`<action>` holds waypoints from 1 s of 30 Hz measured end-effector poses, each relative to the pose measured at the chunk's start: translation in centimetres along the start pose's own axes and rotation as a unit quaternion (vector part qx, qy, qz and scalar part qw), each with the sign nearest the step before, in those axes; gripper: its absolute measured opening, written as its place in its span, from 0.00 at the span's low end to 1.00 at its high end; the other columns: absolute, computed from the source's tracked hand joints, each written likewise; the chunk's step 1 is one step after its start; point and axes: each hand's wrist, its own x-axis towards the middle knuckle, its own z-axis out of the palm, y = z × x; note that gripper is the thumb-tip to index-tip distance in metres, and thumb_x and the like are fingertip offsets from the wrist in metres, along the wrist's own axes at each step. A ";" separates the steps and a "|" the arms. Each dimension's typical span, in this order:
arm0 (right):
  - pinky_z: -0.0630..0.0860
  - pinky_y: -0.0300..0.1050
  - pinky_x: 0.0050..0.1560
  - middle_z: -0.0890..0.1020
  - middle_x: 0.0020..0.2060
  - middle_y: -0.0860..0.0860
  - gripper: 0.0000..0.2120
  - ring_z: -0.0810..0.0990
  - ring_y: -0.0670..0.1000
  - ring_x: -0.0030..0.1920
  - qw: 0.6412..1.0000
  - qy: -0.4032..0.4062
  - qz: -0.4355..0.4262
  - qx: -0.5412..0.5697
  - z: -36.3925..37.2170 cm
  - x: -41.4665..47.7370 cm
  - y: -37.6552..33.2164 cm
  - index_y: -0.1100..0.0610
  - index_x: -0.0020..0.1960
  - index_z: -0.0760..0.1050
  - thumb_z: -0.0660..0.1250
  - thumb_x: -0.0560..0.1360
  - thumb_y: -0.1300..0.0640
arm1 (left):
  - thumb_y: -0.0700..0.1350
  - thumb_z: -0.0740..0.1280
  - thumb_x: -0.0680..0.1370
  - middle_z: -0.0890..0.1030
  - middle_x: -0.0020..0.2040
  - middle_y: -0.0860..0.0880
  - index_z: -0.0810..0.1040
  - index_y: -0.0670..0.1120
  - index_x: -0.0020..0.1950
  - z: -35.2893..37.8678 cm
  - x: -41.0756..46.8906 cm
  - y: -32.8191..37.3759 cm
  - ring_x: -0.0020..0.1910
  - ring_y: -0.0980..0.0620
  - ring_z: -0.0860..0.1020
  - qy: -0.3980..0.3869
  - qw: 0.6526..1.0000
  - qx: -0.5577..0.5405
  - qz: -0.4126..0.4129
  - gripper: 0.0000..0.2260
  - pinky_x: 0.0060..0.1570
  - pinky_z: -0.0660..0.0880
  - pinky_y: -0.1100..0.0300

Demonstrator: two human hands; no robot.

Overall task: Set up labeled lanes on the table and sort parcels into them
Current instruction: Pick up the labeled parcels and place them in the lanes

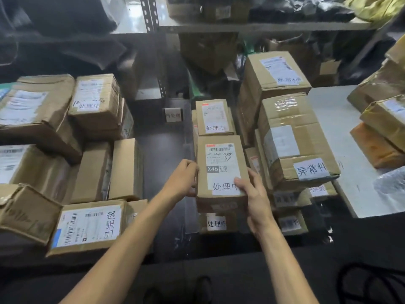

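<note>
Stacking the 处理中 parcel (221, 172) is the step in hand: your left hand (183, 178) grips its left edge and your right hand (255, 198) pinches its near-right corner, thumb on the label. It lies at centre, over a lower 处理中 parcel (215, 223). Next, square it on that parcel and release both hands.

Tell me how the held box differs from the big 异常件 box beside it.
The held box is smaller than the big box. The held box is marked 处理中, the big box 异常件. The left hand and right hand grip the held box; the big box lies untouched. Both are labelled brown cardboard.
</note>
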 end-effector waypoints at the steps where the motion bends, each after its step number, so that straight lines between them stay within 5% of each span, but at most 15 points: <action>1: 0.83 0.54 0.51 0.87 0.54 0.52 0.32 0.86 0.55 0.54 1.000 -0.005 0.009 0.003 -0.3 0.2 0.5 0.49 0.69 0.72 0.75 0.66 0.50 | 0.49 0.55 0.79 0.84 0.54 0.41 0.76 0.43 0.61 0.1 0.4 -0.4 0.48 0.42 0.85 -0.005 1.000 0.001 -0.013 0.17 0.38 0.84 0.49; 4: 0.83 0.46 0.41 0.86 0.55 0.55 0.25 0.87 0.54 0.51 0.999 -0.001 0.035 0.035 -1.2 0.4 1.9 0.51 0.67 0.74 0.73 0.70 0.57 | 0.48 0.55 0.76 0.84 0.56 0.40 0.75 0.46 0.61 1.0 0.6 -1.2 0.50 0.40 0.85 -0.024 0.998 -0.009 -0.050 0.17 0.47 0.84 0.40; 9: 0.81 0.49 0.48 0.87 0.52 0.52 0.25 0.86 0.54 0.52 0.998 0.023 0.042 0.034 -2.5 1.4 3.8 0.51 0.63 0.76 0.70 0.66 0.56 | 0.44 0.57 0.82 0.81 0.53 0.50 0.72 0.49 0.64 2.8 0.8 -1.9 0.50 0.46 0.82 -0.031 0.998 -0.006 -0.052 0.12 0.50 0.82 0.48; 12: 0.81 0.50 0.50 0.87 0.54 0.54 0.26 0.86 0.55 0.52 0.998 0.023 0.050 0.029 -2.7 2.2 4.6 0.52 0.64 0.75 0.70 0.66 0.56 | 0.45 0.60 0.81 0.82 0.57 0.51 0.71 0.49 0.66 3.1 1.6 -2.7 0.53 0.47 0.84 -0.033 0.998 0.005 -0.053 0.13 0.52 0.83 0.44; 18: 0.82 0.51 0.51 0.86 0.55 0.54 0.21 0.85 0.57 0.55 0.998 0.013 0.068 0.006 -2.1 3.0 5.5 0.49 0.63 0.74 0.67 0.71 0.59 | 0.57 0.61 0.72 0.80 0.61 0.49 0.69 0.52 0.71 2.6 2.1 -2.9 0.56 0.47 0.82 0.003 0.995 0.095 -0.036 0.27 0.55 0.82 0.42; 24: 0.82 0.40 0.41 0.84 0.58 0.54 0.20 0.86 0.53 0.54 0.998 -0.013 0.064 -0.028 -1.7 3.2 5.0 0.50 0.70 0.70 0.62 0.80 0.62 | 0.53 0.63 0.79 0.79 0.63 0.49 0.73 0.54 0.63 2.6 2.6 -2.6 0.56 0.48 0.82 0.010 0.991 0.128 -0.028 0.13 0.56 0.81 0.45; 27: 0.82 0.42 0.44 0.84 0.60 0.53 0.23 0.85 0.53 0.56 0.997 -0.021 0.061 -0.035 -1.7 3.3 4.9 0.50 0.71 0.69 0.65 0.77 0.57 | 0.56 0.62 0.78 0.78 0.65 0.50 0.74 0.52 0.66 2.6 2.8 -3.1 0.56 0.49 0.81 0.018 0.988 0.149 -0.026 0.19 0.57 0.81 0.46; 30: 0.81 0.43 0.50 0.83 0.61 0.52 0.20 0.84 0.52 0.58 0.997 -0.011 0.054 -0.059 -1.6 3.3 4.7 0.52 0.72 0.70 0.63 0.81 0.62 | 0.54 0.61 0.82 0.77 0.64 0.49 0.74 0.52 0.67 2.7 2.5 -3.2 0.56 0.48 0.80 0.047 0.980 0.193 -0.010 0.15 0.58 0.80 0.46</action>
